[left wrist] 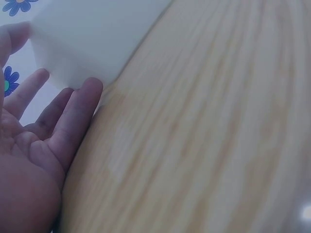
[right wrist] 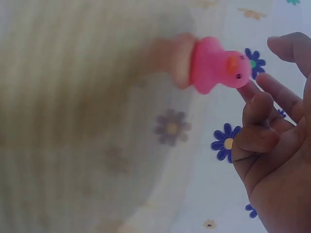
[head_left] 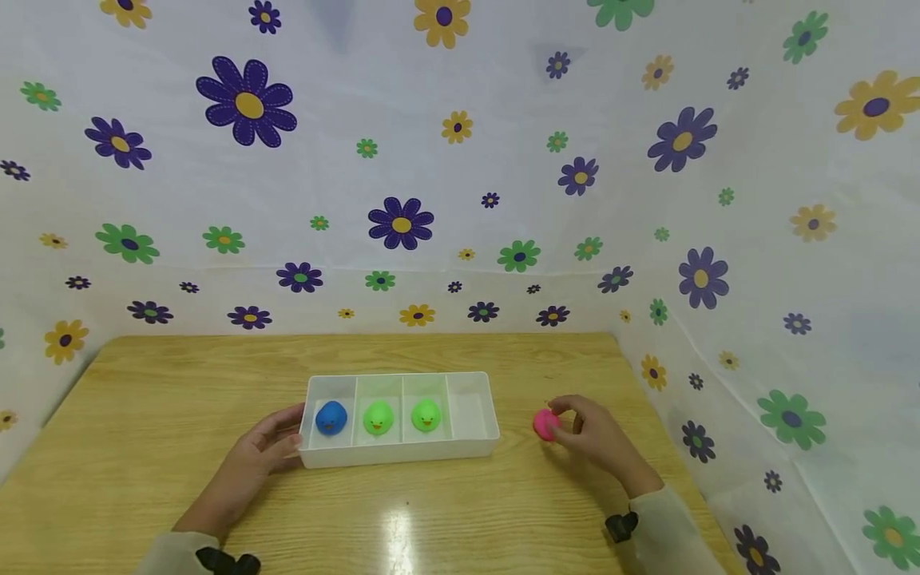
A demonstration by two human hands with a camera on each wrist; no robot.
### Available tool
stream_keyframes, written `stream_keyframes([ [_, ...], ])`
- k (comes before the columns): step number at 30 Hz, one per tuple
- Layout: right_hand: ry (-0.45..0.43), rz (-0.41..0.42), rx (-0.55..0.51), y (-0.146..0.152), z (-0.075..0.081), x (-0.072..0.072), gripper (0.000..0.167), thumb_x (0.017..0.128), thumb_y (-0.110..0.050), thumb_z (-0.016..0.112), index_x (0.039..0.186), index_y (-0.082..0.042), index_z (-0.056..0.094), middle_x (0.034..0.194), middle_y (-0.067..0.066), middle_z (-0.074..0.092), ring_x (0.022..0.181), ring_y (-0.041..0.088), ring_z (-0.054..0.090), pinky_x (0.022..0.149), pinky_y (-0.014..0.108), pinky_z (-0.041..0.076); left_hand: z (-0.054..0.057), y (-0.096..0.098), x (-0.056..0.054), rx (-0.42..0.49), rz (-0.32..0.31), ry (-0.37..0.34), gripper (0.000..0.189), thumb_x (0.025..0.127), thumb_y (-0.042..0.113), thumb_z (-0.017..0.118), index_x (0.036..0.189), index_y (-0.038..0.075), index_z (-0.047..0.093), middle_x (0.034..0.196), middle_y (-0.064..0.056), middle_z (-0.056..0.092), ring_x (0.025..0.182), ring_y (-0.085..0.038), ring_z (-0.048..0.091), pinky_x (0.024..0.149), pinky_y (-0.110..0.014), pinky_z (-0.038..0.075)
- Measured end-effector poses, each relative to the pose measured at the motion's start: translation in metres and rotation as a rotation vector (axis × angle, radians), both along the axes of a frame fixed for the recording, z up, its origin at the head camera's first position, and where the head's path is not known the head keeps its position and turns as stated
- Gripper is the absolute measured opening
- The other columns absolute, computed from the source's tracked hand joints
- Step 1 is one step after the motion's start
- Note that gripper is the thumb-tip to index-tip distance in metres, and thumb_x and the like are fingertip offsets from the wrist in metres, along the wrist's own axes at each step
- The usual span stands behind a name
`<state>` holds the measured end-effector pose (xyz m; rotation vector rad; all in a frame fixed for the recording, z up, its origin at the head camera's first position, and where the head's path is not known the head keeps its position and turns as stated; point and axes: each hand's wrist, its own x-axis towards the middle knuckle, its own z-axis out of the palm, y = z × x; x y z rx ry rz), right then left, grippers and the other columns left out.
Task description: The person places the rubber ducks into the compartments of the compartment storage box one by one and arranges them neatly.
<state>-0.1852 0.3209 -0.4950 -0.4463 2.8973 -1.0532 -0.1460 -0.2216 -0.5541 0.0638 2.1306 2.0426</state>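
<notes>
A white tray [head_left: 398,454] with a row of compartments lies on the wooden table. My left hand [head_left: 247,467] is at its left end, fingers relaxed and fingertips right at the end wall, as the left wrist view shows too. From left to right the tray holds a blue toy duck [head_left: 331,419], a green duck [head_left: 378,418] and another green duck [head_left: 426,415]; its rightmost compartment is bare. Right of the tray, a pink toy duck [right wrist: 209,65] stands on the table. My right hand [head_left: 596,435] is beside it, fingers loosely bent and thumb apart from the duck.
The wooden table [head_left: 180,383] ends at a flower-printed sheet [head_left: 323,176] behind and on the right side. Light glares on the tabletop near the front. Each wrist wears a black strap.
</notes>
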Motion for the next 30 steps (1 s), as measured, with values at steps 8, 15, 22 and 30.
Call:
stream_keyframes([
  [8,-0.067,-0.033,0.010,0.007,-0.015,0.005,0.026,0.094,-0.018,0.078,0.119,-0.016,0.072,0.113,0.000,0.069,0.063,0.011,0.046,0.055,0.025,0.043,0.003,0.000,0.001,-0.011,0.003,-0.006,0.061,0.106,0.024,0.061,0.158,0.003,0.037,0.157,-0.023,0.040,0.117,0.002,0.060,0.090,-0.032,0.059],
  [15,-0.110,-0.108,-0.017,0.007,-0.014,0.007,0.024,0.096,-0.025,0.076,0.119,-0.017,0.074,0.113,0.002,0.071,0.064,0.014,0.050,0.053,0.027,0.045,0.003,0.000,0.001,-0.011,-0.002,-0.004,0.061,0.106,0.025,0.061,0.158,0.003,0.036,0.159,-0.024,0.038,0.117,0.002,0.060,0.090,-0.032,0.059],
  [22,-0.111,-0.128,-0.013,0.006,-0.015,0.007,0.025,0.096,-0.029,0.076,0.117,-0.017,0.076,0.114,0.003,0.072,0.065,0.014,0.050,0.054,0.027,0.045,0.004,0.000,0.001,-0.013,-0.002,-0.017,0.062,0.106,0.026,0.061,0.158,0.005,0.037,0.159,-0.023,0.039,0.117,0.002,0.060,0.090,-0.032,0.059],
  [30,-0.093,-0.136,0.006,0.002,-0.013,0.008,0.022,0.096,-0.024,0.076,0.116,-0.015,0.077,0.116,0.004,0.073,0.067,0.015,0.050,0.056,0.027,0.046,0.005,0.001,0.001,-0.011,-0.005,-0.013,0.061,0.106,0.026,0.061,0.158,0.005,0.037,0.159,-0.023,0.040,0.117,0.002,0.061,0.090,-0.033,0.059],
])
